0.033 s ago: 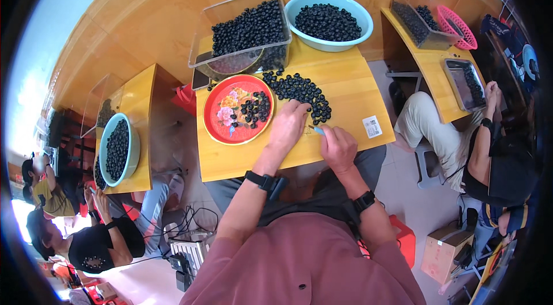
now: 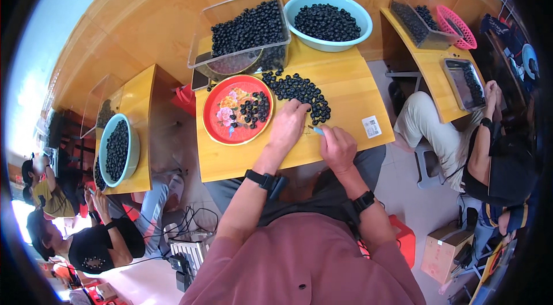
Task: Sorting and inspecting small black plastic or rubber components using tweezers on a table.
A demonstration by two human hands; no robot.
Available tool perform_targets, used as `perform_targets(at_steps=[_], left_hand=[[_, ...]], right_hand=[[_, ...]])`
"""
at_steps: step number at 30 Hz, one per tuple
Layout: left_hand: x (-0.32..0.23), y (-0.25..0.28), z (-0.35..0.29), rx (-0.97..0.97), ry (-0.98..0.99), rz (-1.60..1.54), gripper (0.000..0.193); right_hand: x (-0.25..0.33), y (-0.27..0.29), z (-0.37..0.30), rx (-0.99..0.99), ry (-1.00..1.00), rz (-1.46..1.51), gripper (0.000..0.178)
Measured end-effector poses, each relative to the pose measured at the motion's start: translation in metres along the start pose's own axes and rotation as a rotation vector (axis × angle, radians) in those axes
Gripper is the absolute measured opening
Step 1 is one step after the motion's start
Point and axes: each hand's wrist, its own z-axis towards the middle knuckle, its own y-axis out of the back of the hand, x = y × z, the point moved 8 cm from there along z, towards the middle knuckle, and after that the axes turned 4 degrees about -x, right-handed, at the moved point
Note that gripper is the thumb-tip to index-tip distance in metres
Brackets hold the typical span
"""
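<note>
My left hand (image 2: 288, 125) is closed, its fingertips pinched together at the near edge of a loose pile of small, round, black bead-like pieces (image 2: 299, 89) on the yellow table. Whatever is between those fingertips is hidden. My right hand (image 2: 339, 146) grips a small knife (image 2: 318, 130) with a light blue handle, its short blade pointing left toward the pile. Left of my left hand sits a round red tray (image 2: 216, 126) with a flower print, and a cluster of the same black pieces lies on its right half.
Behind the pile stand a clear plastic bin (image 2: 199, 19) and a light blue basin (image 2: 368, 19), both holding many black pieces. A white label (image 2: 371, 127) is stuck at the table's right. People sit at tables on both sides, with another blue basin (image 2: 135, 149) at left.
</note>
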Motion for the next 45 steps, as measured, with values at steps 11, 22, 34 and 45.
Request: perform_targets(at_steps=[11, 22, 34, 45], left_hand=[[-0.003, 0.01, -0.007, 0.032, 0.054, 0.008, 0.022], [0.013, 0.01, -0.021, -0.02, 0.245, -0.234, 0.023], [0.032, -0.01, -0.07, -0.106, 0.691, -0.783, 0.018], [0.02, -0.006, -0.069, -0.099, 0.624, -0.669, 0.023]], right_hand=[[-0.001, 0.001, 0.0, 0.006, -0.01, 0.012, 0.014], [0.002, 0.002, 0.002, 0.007, -0.007, 0.01, 0.013], [-0.001, -0.002, -0.001, 0.045, -0.017, -0.009, 0.014], [0.005, -0.004, -0.001, 0.085, 0.062, 0.02, 0.013]])
